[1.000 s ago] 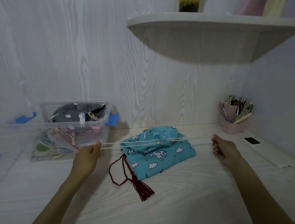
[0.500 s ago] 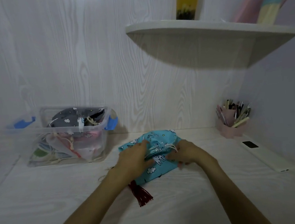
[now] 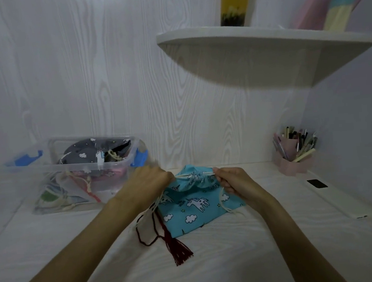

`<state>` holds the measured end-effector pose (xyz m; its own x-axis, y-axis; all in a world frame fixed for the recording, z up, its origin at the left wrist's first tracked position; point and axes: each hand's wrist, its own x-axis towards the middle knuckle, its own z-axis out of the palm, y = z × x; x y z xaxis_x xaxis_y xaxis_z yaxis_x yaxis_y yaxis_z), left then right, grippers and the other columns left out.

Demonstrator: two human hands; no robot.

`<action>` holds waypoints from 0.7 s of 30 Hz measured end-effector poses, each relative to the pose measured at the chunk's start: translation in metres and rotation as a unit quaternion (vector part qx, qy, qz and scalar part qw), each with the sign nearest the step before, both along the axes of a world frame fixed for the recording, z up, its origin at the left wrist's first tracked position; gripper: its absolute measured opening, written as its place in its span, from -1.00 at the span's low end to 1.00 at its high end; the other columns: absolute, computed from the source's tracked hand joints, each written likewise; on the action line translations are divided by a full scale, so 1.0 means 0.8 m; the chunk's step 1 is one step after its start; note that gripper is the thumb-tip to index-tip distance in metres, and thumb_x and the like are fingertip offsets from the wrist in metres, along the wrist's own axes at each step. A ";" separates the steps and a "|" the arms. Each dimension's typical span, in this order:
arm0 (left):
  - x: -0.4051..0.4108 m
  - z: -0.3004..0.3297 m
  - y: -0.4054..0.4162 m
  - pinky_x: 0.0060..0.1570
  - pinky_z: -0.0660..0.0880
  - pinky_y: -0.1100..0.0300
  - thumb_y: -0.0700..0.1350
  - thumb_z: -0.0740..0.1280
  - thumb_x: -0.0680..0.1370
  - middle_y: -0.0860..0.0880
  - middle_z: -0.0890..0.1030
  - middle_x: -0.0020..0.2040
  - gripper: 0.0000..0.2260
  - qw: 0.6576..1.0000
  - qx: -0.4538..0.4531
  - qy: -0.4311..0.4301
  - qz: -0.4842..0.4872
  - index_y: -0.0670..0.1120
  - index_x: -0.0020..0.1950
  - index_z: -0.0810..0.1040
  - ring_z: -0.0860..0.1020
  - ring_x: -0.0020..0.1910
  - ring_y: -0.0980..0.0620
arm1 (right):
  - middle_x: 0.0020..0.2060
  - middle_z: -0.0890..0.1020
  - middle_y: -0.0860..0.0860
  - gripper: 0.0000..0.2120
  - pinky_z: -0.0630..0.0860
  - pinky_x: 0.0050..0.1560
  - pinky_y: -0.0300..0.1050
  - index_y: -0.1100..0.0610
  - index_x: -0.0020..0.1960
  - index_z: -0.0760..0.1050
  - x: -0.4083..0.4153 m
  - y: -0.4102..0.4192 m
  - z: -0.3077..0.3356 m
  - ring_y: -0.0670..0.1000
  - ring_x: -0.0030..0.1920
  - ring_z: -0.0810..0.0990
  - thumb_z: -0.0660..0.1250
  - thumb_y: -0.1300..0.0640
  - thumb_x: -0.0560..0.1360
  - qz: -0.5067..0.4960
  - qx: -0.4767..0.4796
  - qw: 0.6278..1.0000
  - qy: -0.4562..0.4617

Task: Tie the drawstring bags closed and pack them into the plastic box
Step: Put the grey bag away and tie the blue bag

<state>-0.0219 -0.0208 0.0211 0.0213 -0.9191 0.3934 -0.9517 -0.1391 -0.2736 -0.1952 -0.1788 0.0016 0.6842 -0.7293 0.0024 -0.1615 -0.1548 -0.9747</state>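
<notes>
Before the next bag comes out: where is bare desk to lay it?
Bare desk lies between the blue bag and pen holder, and nearer than the tassel. Crowded: between the plastic box and bag.

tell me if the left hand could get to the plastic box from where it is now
Probably yes. The left hand grips a cord at the mouth of the blue bag, right beside the plastic box. The box has no lid on and nothing lies between them, but the hand is busy with the cord.

Both hands [image 3: 149, 183] [image 3: 232, 181] back off the blue bag [image 3: 199, 206], now apart (cream cords [image 3: 184, 176] pinched taut at its neck).
</notes>
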 end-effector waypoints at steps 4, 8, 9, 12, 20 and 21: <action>0.001 -0.006 0.001 -0.60 0.33 0.13 -0.19 0.39 0.50 0.04 0.52 -0.35 -0.89 0.991 -0.130 0.018 -0.010 -0.06 -0.20 0.50 0.41 -0.52 0.05 | -0.56 0.27 -0.06 -0.67 0.12 -0.52 -0.31 0.14 -0.36 0.42 0.004 0.000 0.001 -0.12 -0.55 0.18 0.30 0.05 0.55 -0.032 0.025 0.999 -0.028; 0.004 -0.017 -0.001 -0.64 0.06 0.31 -0.17 0.48 0.42 0.05 0.50 -0.38 -0.87 0.988 -0.154 0.007 -0.014 -0.06 -0.25 0.55 0.40 -0.59 0.07 | -0.61 0.28 -0.10 -0.69 0.10 -0.54 -0.32 0.15 -0.35 0.41 -0.002 -0.009 0.000 -0.15 -0.59 0.18 0.30 0.10 0.55 -0.063 0.067 0.994 -0.059; 0.005 -0.022 -0.001 -0.59 -0.03 0.37 -0.14 0.51 0.39 0.05 0.50 -0.41 -0.85 0.990 -0.142 0.011 -0.011 -0.05 -0.28 0.55 0.41 -0.59 0.08 | -0.60 0.29 -0.09 -0.69 0.10 -0.54 -0.32 0.16 -0.35 0.41 -0.003 -0.011 -0.003 -0.15 -0.59 0.18 0.29 0.10 0.55 -0.067 0.071 0.994 -0.051; 0.003 -0.038 -0.002 -0.56 0.08 0.35 -0.04 0.40 0.50 0.06 0.54 -0.33 -0.87 0.991 -0.118 0.066 0.012 -0.02 -0.22 0.55 0.52 -0.44 0.07 | -0.58 0.31 -0.07 -0.68 0.12 -0.54 -0.31 0.15 -0.35 0.41 -0.004 -0.010 -0.018 -0.13 -0.57 0.20 0.29 0.09 0.55 -0.078 0.074 0.994 -0.012; 0.001 0.004 -0.001 -0.33 0.34 0.24 0.08 0.11 0.62 0.08 0.44 -0.38 -0.68 0.922 0.008 0.388 0.017 -0.06 -0.18 0.51 0.39 -0.40 0.13 | -0.17 0.61 0.03 -0.61 0.39 -0.29 -0.21 0.04 -0.06 0.39 0.000 0.012 0.026 0.02 -0.20 0.58 0.44 -0.20 0.35 -0.058 -0.201 0.974 0.089; -0.002 0.014 -0.001 -0.30 0.38 0.22 0.10 0.10 0.61 0.09 0.46 -0.37 -0.64 0.931 0.011 0.363 0.025 -0.09 -0.15 0.54 0.41 -0.39 0.14 | -0.18 0.54 -0.04 -0.54 0.39 -0.29 -0.23 0.02 0.04 0.37 0.005 0.016 0.036 -0.04 -0.20 0.54 0.47 -0.18 0.32 -0.015 -0.229 0.966 0.119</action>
